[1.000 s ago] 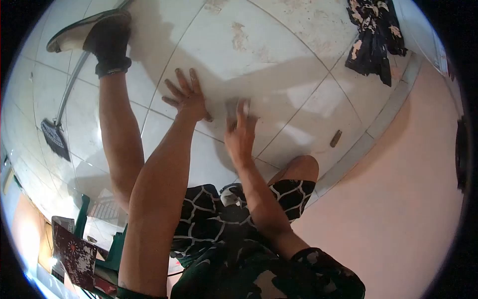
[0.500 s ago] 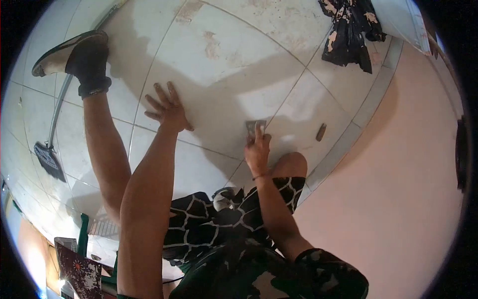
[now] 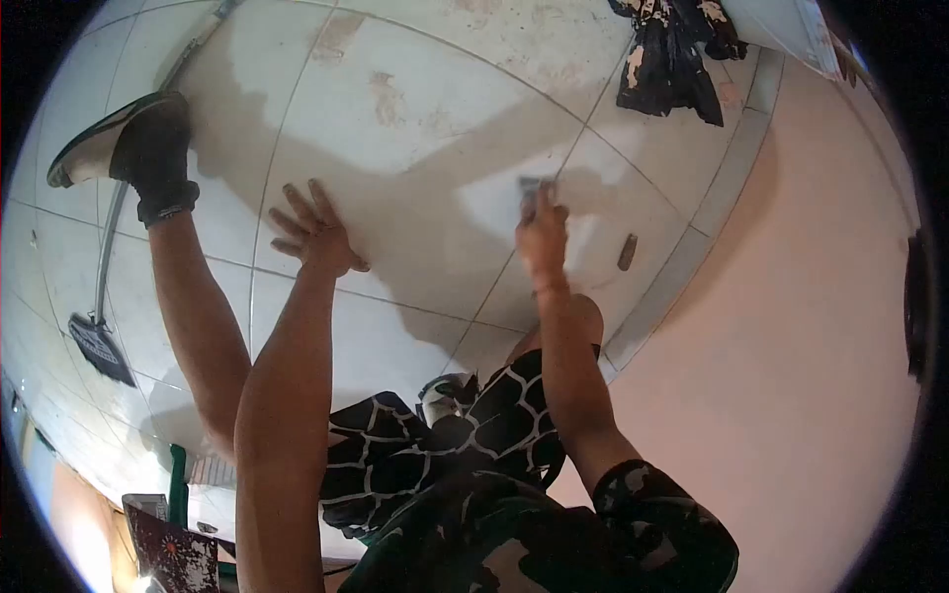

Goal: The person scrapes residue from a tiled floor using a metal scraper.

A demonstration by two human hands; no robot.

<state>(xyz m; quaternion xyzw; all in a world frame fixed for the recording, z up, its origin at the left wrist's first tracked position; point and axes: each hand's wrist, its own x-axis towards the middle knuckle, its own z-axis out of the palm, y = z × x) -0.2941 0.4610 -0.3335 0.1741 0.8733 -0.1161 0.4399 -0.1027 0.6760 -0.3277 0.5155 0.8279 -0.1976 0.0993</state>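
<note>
I sit on a white tiled floor (image 3: 435, 119). My left hand (image 3: 314, 233) lies flat on a tile with its fingers spread, bearing my weight. My right hand (image 3: 543, 233) is stretched forward and presses a small grey flat scraper-like pad (image 3: 532, 188) against the floor near a grout line. Stains mark the tiles beyond the pad. My left leg runs out to the left and ends in a dark sock and shoe (image 3: 129, 143).
A dark patterned cloth (image 3: 667, 54) lies crumpled at the far right by the skirting. A small brown object (image 3: 627, 252) rests on the tile right of my hand. A long-handled tool (image 3: 104, 296) lies at the left. A pink wall (image 3: 791, 346) rises on the right.
My right hand has slid the pad forward and to the right across the tile. The view has shifted a little. My left hand has kept its place on the floor.
</note>
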